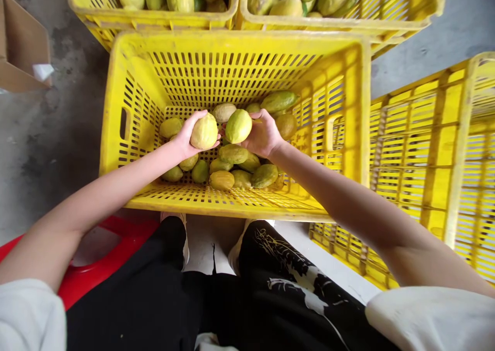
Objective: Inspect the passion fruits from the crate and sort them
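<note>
My left hand is closed around a plump pale-yellow fruit with a slightly ridged skin. Just to its right, a smoother yellow-green oval fruit is held in my right hand, fingers partly hidden behind it. Both hands are inside a yellow slatted plastic crate, above its floor. Several similar fruits lie below them, among them a long greenish fruit, a brownish one and a yellow one. What kind of fruit these are I cannot tell for sure.
Behind stand two more yellow crates, left and right, both holding similar fruit. Further yellow crates stand on the right. An open cardboard box is at far left. A red plastic seat shows beneath my legs.
</note>
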{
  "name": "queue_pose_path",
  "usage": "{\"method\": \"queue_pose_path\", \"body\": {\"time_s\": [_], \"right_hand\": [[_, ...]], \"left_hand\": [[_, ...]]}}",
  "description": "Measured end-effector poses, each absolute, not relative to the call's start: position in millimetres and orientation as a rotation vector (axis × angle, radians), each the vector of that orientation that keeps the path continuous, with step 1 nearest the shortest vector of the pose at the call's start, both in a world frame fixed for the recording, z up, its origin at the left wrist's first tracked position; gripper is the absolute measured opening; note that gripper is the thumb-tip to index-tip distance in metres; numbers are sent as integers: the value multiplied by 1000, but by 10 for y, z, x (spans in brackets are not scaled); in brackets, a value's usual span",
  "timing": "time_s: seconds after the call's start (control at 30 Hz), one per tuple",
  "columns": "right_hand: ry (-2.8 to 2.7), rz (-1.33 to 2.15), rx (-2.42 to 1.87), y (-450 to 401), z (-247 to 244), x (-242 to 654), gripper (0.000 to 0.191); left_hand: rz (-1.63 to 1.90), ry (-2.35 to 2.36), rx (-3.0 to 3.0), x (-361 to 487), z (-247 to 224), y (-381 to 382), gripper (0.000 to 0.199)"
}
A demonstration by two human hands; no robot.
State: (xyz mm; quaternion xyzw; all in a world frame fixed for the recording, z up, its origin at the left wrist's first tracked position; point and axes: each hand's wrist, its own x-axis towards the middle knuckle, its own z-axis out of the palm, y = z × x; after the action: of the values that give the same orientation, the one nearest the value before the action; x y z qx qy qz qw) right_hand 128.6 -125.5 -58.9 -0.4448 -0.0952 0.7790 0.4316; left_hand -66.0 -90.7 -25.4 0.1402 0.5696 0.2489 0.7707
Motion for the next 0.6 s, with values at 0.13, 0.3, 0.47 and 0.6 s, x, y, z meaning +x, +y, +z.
{"method": "queue_pose_path", "body": {"time_s": [0.13, 0.3, 0.47, 0.6], "right_hand": [[-203, 1909, -1215, -1239, -600, 1297, 39], [-163, 1952, -1253, -1236, -630, 1321, 39], [-169, 1961, -1233, -1238, -675, 1311, 34], [-126, 1962, -1143, -1244, -653, 1308, 37]], "left_hand": [[617, 1167, 303, -654, -236, -936, 25], [569, 1137, 239, -665, -277, -941, 32], [525, 1122, 142, -704, -385, -941, 38], [519, 1140, 160, -723, -426, -934, 41]]}}
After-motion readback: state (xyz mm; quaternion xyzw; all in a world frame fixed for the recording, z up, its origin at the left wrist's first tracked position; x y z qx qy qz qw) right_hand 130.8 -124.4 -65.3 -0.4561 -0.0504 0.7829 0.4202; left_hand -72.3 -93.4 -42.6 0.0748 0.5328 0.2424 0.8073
